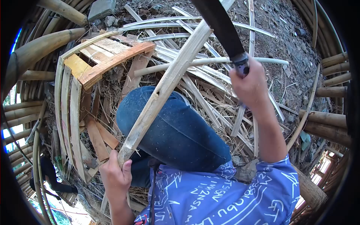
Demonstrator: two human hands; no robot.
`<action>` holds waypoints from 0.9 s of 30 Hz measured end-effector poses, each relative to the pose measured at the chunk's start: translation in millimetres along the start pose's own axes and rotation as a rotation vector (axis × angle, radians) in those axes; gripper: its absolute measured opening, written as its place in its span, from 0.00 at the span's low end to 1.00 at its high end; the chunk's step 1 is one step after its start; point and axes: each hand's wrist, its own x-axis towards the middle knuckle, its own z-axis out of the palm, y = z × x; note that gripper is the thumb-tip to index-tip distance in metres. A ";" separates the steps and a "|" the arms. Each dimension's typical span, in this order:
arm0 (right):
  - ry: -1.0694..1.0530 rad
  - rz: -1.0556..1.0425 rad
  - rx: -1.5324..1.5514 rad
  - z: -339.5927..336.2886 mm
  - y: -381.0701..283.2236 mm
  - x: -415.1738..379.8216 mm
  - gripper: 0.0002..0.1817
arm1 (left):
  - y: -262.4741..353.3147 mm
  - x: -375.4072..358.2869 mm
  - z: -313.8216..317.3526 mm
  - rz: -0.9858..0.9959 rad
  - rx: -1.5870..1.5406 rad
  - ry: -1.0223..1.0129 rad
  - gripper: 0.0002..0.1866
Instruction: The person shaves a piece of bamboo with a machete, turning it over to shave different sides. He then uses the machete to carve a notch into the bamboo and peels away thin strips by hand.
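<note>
My left hand [117,174] is wrapped round the near end of a long bamboo strip [170,80]. The strip slants up and to the right across my raised knee in dark jeans [168,125], and a small dark hole shows partway along it. My right hand [252,84] grips the handle of a machete [225,32], raised to the right of the strip. Its broad dark blade points up toward the top edge, overlapping the strip's far part in this view.
A wooden crate-like frame of slats [116,60] stands at the left. Several split bamboo strips [210,80] and shavings litter the ground ahead. Bamboo pole walls [332,92] close in both sides. A grey block [101,9] lies at the top left. A person [48,174] is partly visible at the lower left.
</note>
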 end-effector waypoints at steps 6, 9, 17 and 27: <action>0.025 -0.060 -0.021 6.7 5.6 -1.1 0.09 | 1.1 -0.2 -0.9 -0.014 0.008 -0.009 0.27; 0.001 0.053 -0.086 -9.2 17.0 18.4 0.11 | 0.7 4.0 0.1 -0.007 0.008 -0.022 0.27; -0.012 0.090 0.018 -5.4 8.7 17.3 0.13 | -0.2 -2.0 -2.1 -0.025 0.015 -0.027 0.28; 0.031 0.069 0.033 15.8 -7.2 -7.8 0.12 | 5.4 -1.1 2.0 -0.019 -0.010 -0.003 0.29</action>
